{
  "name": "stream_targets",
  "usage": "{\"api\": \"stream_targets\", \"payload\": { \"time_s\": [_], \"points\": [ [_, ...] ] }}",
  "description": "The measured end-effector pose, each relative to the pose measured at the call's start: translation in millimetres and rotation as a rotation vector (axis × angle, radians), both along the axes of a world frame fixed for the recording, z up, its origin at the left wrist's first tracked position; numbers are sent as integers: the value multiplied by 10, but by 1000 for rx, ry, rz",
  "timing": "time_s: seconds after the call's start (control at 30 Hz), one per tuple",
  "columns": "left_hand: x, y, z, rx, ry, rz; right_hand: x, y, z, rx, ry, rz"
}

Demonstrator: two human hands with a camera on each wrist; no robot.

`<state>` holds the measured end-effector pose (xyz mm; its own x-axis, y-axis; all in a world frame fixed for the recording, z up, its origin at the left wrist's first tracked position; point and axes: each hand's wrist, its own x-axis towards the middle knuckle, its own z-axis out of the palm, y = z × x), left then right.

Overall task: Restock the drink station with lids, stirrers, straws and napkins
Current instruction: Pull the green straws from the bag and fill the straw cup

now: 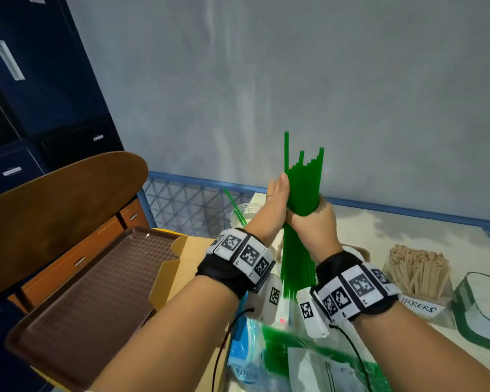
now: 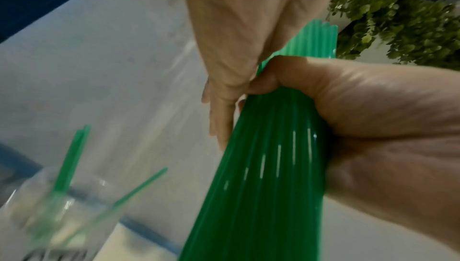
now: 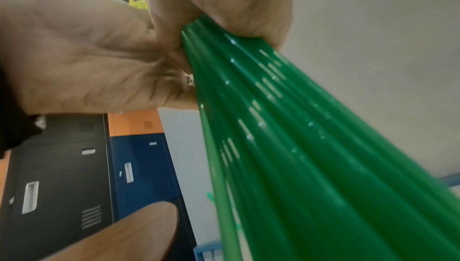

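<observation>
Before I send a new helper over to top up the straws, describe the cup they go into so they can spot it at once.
Start at the pale counter against the grey wall and go to its far left corner by the blue mesh fence. There, just beyond the left hand, stands a clear plastic cup. Unlike the stirrer box packed with wooden sticks, it holds only a few green straws.

Thick bundle of green straws [image 1: 303, 190], upright, tops uneven, gripped at the middle above the table. Clear plastic cup [image 1: 242, 215] behind, with a few green straws leaning inside. Wooden stirrers [image 1: 417, 268] standing packed in a labelled container at right.
</observation>
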<state>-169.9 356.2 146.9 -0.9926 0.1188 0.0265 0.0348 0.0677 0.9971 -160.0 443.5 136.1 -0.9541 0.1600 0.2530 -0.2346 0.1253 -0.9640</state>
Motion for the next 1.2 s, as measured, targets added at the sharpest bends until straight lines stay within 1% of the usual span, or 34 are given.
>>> {"api": "stream_targets", "payload": {
  "time_s": [0.07,0.1,0.17,0.23,0.3,0.37,0.43,0.5,0.57,0.73,0.8,0.87,0.97,1.1,1.2],
  "points": [
    [-36,-133,229,-89,74,44,-161,-57,187,-66,62,-36],
    [-83,-241,313,-132,123,106,-260,-73,284,-117,84,-55],
    [-232,-538,389,-234,187,292,-485,-101,463,-229,112,-110],
    [-372,-832,331,-308,193,433,-719,-143,587,-342,124,-174],
    [-494,-1015,126,-375,95,503,-923,-220,653,-446,129,-230],
    [-607,-1082,-139,-404,-42,476,-1111,-335,667,-503,132,-281],
    [-695,-1100,-362,-384,-157,374,-1267,-475,625,-522,121,-328],
    [-761,-1123,-521,-392,-221,278,-1385,-627,535,-498,129,-370],
    [-850,-1166,-651,-448,-218,216,-1487,-744,412,-435,161,-390],
    [-1006,-1171,-844,-553,-169,131,-1623,-920,143,-275,157,-319],
    [-1039,-1141,-897,-542,-175,118,-1648,-958,77,-239,160,-297],
    [-1046,-1112,-914,-489,-200,119,-1661,-991,59,-203,159,-276],
    [-1100,-1103,-987,-477,-221,124,-1665,-1028,93,-220,167,-241],
    [-1134,-1091,-1055,-517,-193,116,-1658,-1039,120,-234,193,-199],
    [-1153,-1122,-1096,-517,-171,110,-1666,-1001,100,-258,168,-179]
  ]
}}
